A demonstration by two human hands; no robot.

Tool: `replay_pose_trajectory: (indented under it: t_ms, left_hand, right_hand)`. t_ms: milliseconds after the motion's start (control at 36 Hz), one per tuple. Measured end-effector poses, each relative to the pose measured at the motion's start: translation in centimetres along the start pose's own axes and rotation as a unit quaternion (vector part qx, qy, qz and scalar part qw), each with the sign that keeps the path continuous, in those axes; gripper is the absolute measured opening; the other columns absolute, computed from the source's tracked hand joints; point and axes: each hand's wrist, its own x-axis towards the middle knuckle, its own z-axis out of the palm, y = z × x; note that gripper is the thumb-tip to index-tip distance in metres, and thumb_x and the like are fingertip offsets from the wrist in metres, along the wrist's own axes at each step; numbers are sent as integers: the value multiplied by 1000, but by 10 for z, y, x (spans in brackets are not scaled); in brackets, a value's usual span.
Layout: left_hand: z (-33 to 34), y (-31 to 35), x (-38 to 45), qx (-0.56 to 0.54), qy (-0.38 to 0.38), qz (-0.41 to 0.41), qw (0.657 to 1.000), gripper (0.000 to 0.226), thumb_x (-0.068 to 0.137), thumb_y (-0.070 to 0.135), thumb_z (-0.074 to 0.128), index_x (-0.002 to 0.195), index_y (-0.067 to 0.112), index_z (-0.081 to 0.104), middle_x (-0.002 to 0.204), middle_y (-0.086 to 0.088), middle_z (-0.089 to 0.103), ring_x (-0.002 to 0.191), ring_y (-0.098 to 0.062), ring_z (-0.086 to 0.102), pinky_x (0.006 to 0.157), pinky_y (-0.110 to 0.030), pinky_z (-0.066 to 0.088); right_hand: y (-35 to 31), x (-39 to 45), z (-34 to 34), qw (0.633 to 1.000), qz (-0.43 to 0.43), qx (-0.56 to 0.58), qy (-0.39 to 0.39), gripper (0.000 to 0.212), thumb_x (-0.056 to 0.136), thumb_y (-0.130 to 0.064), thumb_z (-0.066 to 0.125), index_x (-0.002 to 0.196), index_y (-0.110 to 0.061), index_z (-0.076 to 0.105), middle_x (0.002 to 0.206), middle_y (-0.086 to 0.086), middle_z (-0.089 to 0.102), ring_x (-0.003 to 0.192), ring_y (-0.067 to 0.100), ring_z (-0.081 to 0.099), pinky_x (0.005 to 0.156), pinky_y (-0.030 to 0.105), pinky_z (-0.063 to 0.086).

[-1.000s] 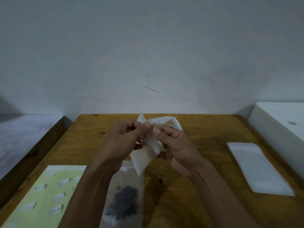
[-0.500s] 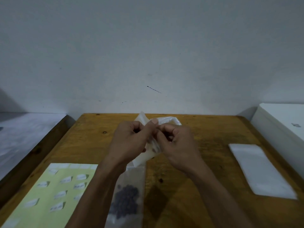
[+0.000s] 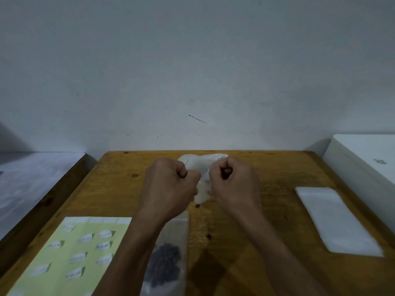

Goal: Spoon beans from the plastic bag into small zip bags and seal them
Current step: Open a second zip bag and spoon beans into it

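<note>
Above the middle of the wooden table [image 3: 245, 242], my left hand [image 3: 168, 186] and my right hand [image 3: 235, 184] each pinch a side of a translucent plastic bag [image 3: 202, 165]. The hands are apart and the bag is spread open between them. Its contents are hidden from me. A small clear zip bag [image 3: 168, 259] with dark beans inside lies flat on the table below my left forearm, partly covered by it. No spoon is in view.
A pale green sheet [image 3: 64, 259] with several small white labels lies at the front left. A stack of flat clear bags [image 3: 335, 221] lies at the right. A white box [image 3: 363, 159] stands at the right edge. A wall rises behind the table.
Both hands have dropped lower and drawn apart, pulling the plastic bag's mouth open. Earlier the fingertips met at the bag's top.
</note>
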Motion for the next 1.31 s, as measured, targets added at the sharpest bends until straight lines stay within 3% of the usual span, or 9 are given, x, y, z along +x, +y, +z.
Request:
replay_pose_trajectory:
  t_ms: [306,417,500,611,861,1028,1139,1222,1306]
  left_hand:
    - [-20,5,13,43,-44,-1,998,33,78,12,71,47,7,60,44,-2,64,39,-12,63,55,-32,57]
    - [-24,5,13,6,-64,29,998,44,69,50,80,60,11,61,50,-2,63,47,-21,61,54,-45,57]
    - [-29,-7,18,74,-107,60,990,77,41,70,84,101,31,56,86,12,58,73,-5,51,60,-28,47]
    - [-26,-22,22,220,-187,132,948,139,32,78,79,150,38,19,147,16,27,133,-9,23,106,-33,36]
    - [-3,-46,25,200,-119,172,957,86,51,66,74,127,28,58,117,13,64,96,-8,57,72,-30,53]
    - [-1,-60,32,199,-105,150,963,90,57,64,82,133,28,50,123,10,58,101,-10,51,79,-32,51]
    - [-2,-66,40,210,-70,108,969,98,54,70,80,135,25,48,126,6,57,106,-15,53,82,-39,52]
    - [0,-67,47,217,-72,84,970,101,50,72,80,134,23,49,126,4,58,107,-18,54,82,-40,52]
    - [5,-66,53,224,-87,70,968,104,50,71,82,135,22,47,127,3,57,108,-19,54,83,-40,52]
  right_hand:
    - [-4,5,-10,986,-73,-31,-149,34,88,3,65,106,-23,77,109,-14,65,83,-14,54,72,-1,44]
    - [-1,12,-11,981,-51,-14,-184,37,86,0,69,118,-19,72,105,-13,66,85,-8,57,70,3,48]
    - [3,16,-13,981,-31,10,-191,37,82,-3,71,115,-19,72,101,-13,68,79,4,65,66,19,55]
    - [5,20,-12,975,-26,48,-213,34,80,-15,65,113,-19,72,98,-7,70,79,18,72,66,40,63]
    - [13,24,-6,974,-19,-24,-226,36,83,-2,65,114,-22,71,96,-6,66,64,-7,56,54,5,40]
    - [25,27,-14,989,14,-57,-138,12,91,-26,70,102,-27,74,101,-13,69,88,-1,63,66,13,46]
    - [54,29,-28,956,94,-253,-117,41,91,-46,65,124,-22,64,127,0,62,114,20,59,81,33,49]
    - [70,26,-35,931,184,-269,-168,62,87,-59,65,131,-17,58,125,4,63,108,22,61,78,32,51]
    - [77,20,-35,945,230,-155,-172,36,86,-52,70,104,-21,68,100,0,72,86,16,68,68,38,58]
